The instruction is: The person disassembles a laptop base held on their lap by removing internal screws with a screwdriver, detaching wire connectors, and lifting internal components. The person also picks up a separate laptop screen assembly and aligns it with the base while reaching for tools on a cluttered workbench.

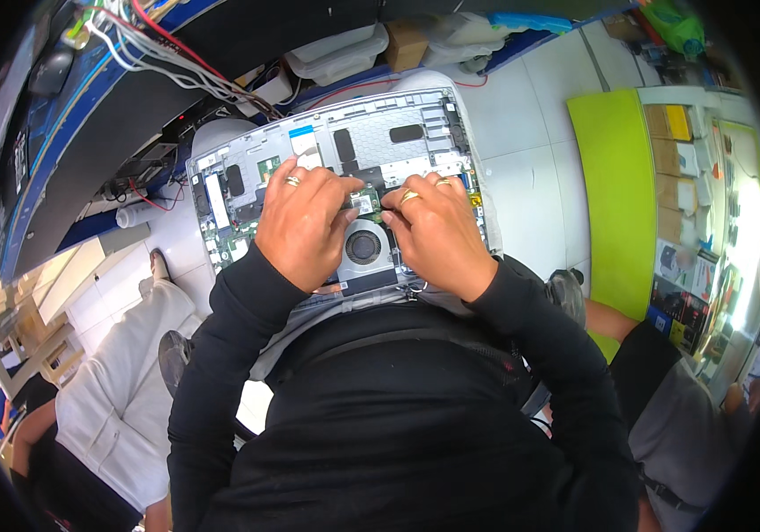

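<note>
An opened laptop base (260, 142) rests across my lap, its silver inside and circuit boards showing. My left hand (305, 217), with a ring on one finger, is closed at a green circuit board (364, 204) near the middle of the base. From the other side, my right hand (438, 226) grips the same board with bent fingers and thumb; rings show on it too. Just below the board lies a round cooling fan (364, 246) in a silver housing. A white ribbon cable (306, 146) with a blue end lies above my left hand. My fingertips' exact contact is partly hidden.
A dark workbench (132, 106) with bundled cables (194, 75) runs along the left. Clear plastic bins (340, 58) stand beyond the laptop. A lime-green panel (611, 204) and shelves of boxes (677, 168) are at the right. People sit close on both sides.
</note>
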`<action>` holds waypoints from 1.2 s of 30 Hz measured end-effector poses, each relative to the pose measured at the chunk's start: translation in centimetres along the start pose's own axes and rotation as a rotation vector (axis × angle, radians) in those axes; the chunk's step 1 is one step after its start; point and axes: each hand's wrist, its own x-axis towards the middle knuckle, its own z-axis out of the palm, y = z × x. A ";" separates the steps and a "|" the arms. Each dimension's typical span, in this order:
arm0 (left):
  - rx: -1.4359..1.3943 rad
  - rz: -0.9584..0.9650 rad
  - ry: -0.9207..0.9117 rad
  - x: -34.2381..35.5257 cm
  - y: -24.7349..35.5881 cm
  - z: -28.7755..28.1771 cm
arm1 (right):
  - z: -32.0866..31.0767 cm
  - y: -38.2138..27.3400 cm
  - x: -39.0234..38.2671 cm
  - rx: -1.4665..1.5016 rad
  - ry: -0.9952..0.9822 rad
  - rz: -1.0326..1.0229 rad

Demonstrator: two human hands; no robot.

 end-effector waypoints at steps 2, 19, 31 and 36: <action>-0.015 -0.024 0.019 -0.4 0.0 0.1 | 0.1 -0.1 0.2 -0.006 0.004 -0.002; 0.111 -0.035 0.049 -0.2 0.6 2.5 | 0.7 0.3 0.4 0.000 0.021 -0.041; 0.070 -0.053 0.084 0.2 1.0 2.7 | 0.6 0.3 0.5 -0.004 0.027 -0.036; 0.072 -0.064 0.101 0.1 0.9 2.8 | 0.4 0.3 0.6 -0.003 0.019 -0.040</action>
